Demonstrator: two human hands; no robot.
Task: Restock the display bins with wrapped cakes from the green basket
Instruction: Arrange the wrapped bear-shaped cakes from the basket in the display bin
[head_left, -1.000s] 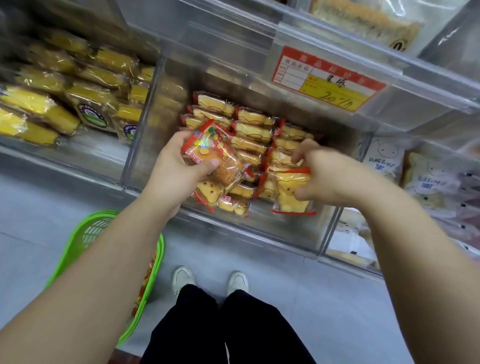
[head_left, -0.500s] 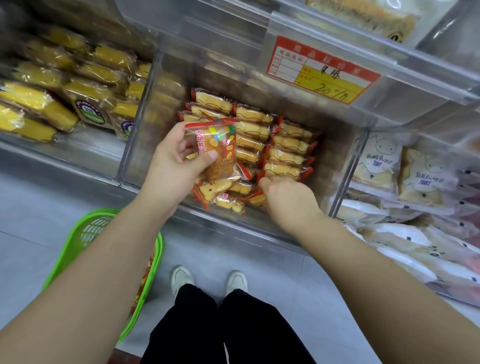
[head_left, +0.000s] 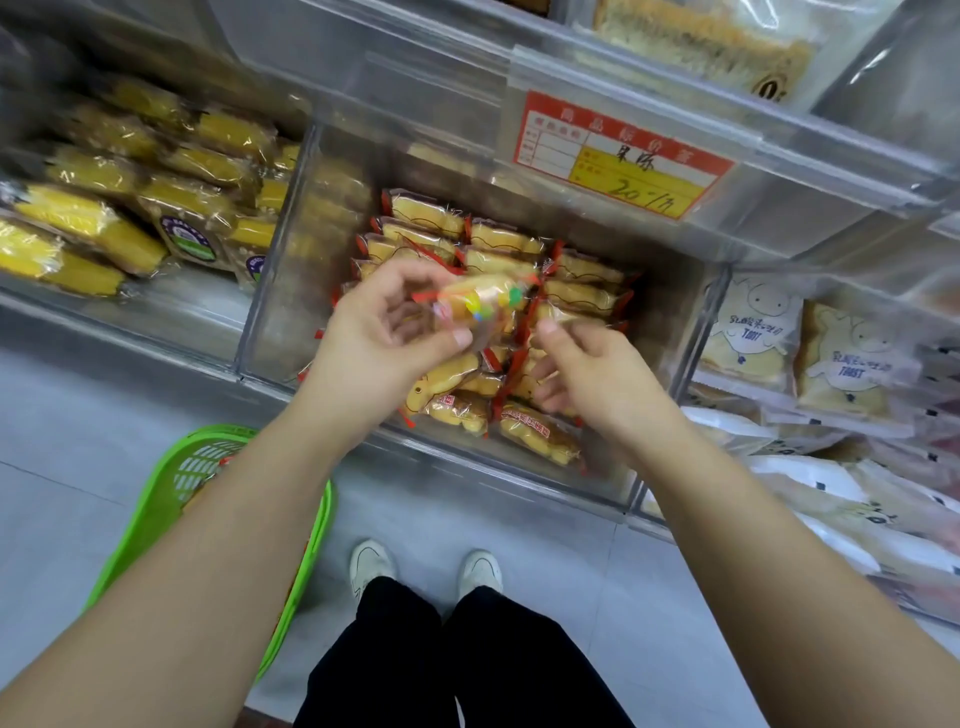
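My left hand (head_left: 384, 338) holds a wrapped cake (head_left: 483, 301) with red-edged film and coloured print, tilted and blurred, above the middle clear display bin (head_left: 270, 291). Rows of similar wrapped cakes (head_left: 524, 260) fill that bin, with a few loose ones (head_left: 535, 431) lying near its front. My right hand (head_left: 587, 374) hovers just right of the held cake with fingers loosely curled, holding nothing. The green basket (head_left: 156, 514) stands on the floor at the lower left, partly hidden behind my left forearm.
The left bin holds yellow wrapped cakes (head_left: 104, 228). White toast packets (head_left: 753, 332) fill the bins to the right. A red and yellow price label (head_left: 623, 156) hangs on the shelf above. My feet (head_left: 426, 566) stand on the grey floor before the shelf.
My right hand has lifted off the front cakes in the bin and come up beside the held cake. My left hand has turned the cake flatter and moved it to the right.
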